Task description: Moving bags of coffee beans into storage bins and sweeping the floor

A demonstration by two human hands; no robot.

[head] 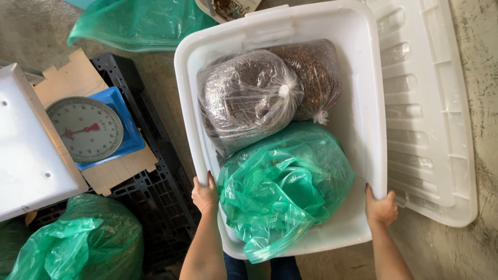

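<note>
A large white plastic tub (371,103) fills the middle of the view. My left hand (205,194) grips its left rim and my right hand (380,207) grips its right rim, both near the front corners. Inside lie two tied clear bags of brown grainy material, one at the left (244,98) and one behind it at the right (311,72). A green plastic bag (285,181), loosely bunched, fills the front of the tub between my hands.
The tub's white lid (430,119) lies on the concrete floor at the right. A blue dial scale (88,129) sits on cardboard over a black pallet (161,181) at the left. More green bags lie at the lower left (78,243) and top (140,21).
</note>
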